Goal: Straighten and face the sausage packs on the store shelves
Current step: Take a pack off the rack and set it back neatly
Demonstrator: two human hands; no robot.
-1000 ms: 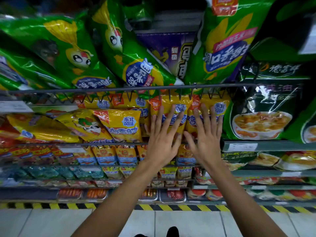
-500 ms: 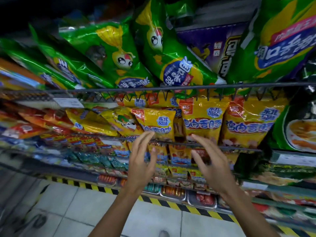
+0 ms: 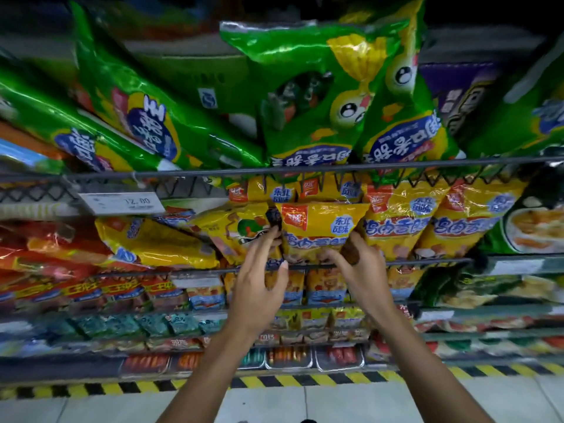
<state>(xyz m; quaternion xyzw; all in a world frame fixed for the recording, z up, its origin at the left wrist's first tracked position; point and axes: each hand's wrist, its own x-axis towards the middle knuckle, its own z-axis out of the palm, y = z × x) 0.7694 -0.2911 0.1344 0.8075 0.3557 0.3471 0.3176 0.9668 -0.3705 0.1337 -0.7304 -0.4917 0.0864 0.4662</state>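
Observation:
A yellow sausage pack (image 3: 317, 230) with a red logo and blue lettering stands on the middle wire shelf (image 3: 427, 262). My left hand (image 3: 259, 282) grips its lower left edge. My right hand (image 3: 360, 270) holds its lower right corner. Two more yellow packs (image 3: 396, 221) stand upright just to its right. Left of it, other yellow packs (image 3: 158, 242) lie tilted on their sides. Green sausage packs (image 3: 311, 96) lean at angles on the shelf above.
A wire rail (image 3: 274, 170) with a price tag (image 3: 122, 203) fronts the upper shelf. Red packs (image 3: 45, 254) fill the left. Lower shelves hold small packs and trays (image 3: 290, 357). A yellow-black stripe (image 3: 91, 387) marks the floor edge.
The view swung left and up. My hands left the two right-hand yellow packs, moved to the pack left of them and closed on its lower corners.

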